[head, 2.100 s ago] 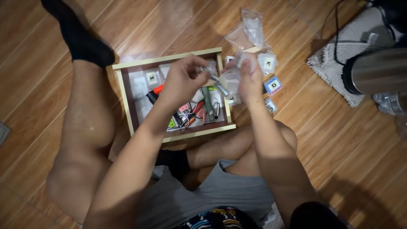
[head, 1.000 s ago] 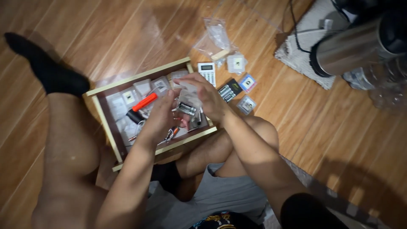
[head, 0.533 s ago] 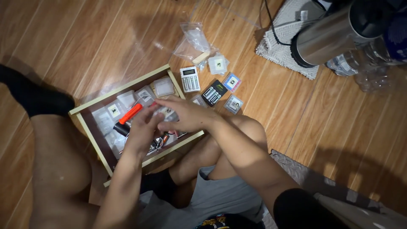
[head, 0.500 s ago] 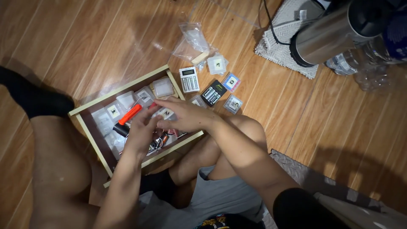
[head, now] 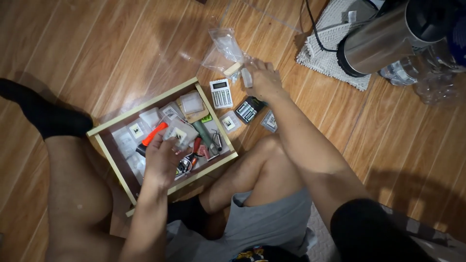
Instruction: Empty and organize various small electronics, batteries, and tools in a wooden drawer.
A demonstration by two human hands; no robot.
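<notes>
Seated on a wooden floor [head: 111, 43], legs around a shallow wooden drawer [head: 145, 104] left of frame centre; looks like sorting of small parts, partly done by the lie of things.

Left hand [head: 162, 157] over the drawer's middle, fingers curled around a small clear bag [head: 180, 132] with a label on it, bag held just above the drawer's contents; grip closed, though loosely.

Right hand [head: 264, 80] stretched to upper centre of the frame, out on the floor beyond the drawer's far corner, fingers pinched on a small clear packet [head: 247, 77]; just beside it a heap of empty clear bags [head: 225, 46] and a pale little block [head: 233, 69].

Inside the drawer: several labelled clear boxes [head: 193, 103] along the far wall, an orange-handled tool [head: 154, 134], a green pen-like thing [head: 204, 136], small red-handled pliers [head: 196, 148]; crowded and mixed, so judged not yet sorted.

Outside on the floor, right of the drawer: a white calculator [head: 221, 93], a black battery charger [head: 248, 109], two more labelled boxes [head: 229, 122]; already laid out apart, probably the finished share; drawer contents likely the larger part left.

Upper right: a grey mat [head: 325, 53], a steel cylinder [head: 376, 41].
</notes>
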